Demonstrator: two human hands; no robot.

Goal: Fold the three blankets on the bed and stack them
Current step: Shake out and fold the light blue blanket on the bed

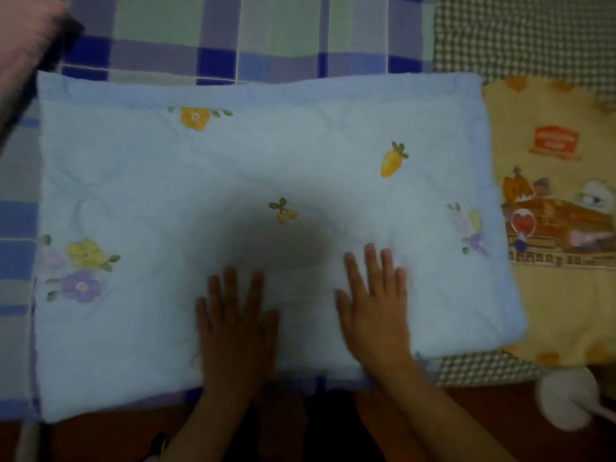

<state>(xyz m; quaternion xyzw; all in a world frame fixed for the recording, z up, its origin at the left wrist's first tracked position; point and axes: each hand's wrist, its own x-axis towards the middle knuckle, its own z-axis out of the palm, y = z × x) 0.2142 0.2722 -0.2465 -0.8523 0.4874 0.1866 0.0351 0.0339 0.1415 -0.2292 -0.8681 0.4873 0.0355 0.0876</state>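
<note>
A light blue quilted blanket (pixel 166 181) with printed flowers, a carrot and cherries lies folded into a wide rectangle across the bed. My left hand (pixel 236 325) presses flat on its near middle, fingers straight and spread. My right hand (pixel 375 308) lies flat beside it, slightly further right and forward, palm down on the same blanket. A yellow blanket (pixel 550 295) with a cartoon print lies partly under the blue one at the right. A blue, green and purple checked blanket (pixel 233 35) spreads out beyond the blue one's far edge and along the left.
A small-checked green and white sheet (pixel 533 35) covers the bed at the far right. A white round soft object (pixel 566 398) sits at the near right edge. The dark reddish floor (pixel 100 438) shows below the bed's edge. A blurred pink and dark shape (pixel 30 45) fills the top left corner.
</note>
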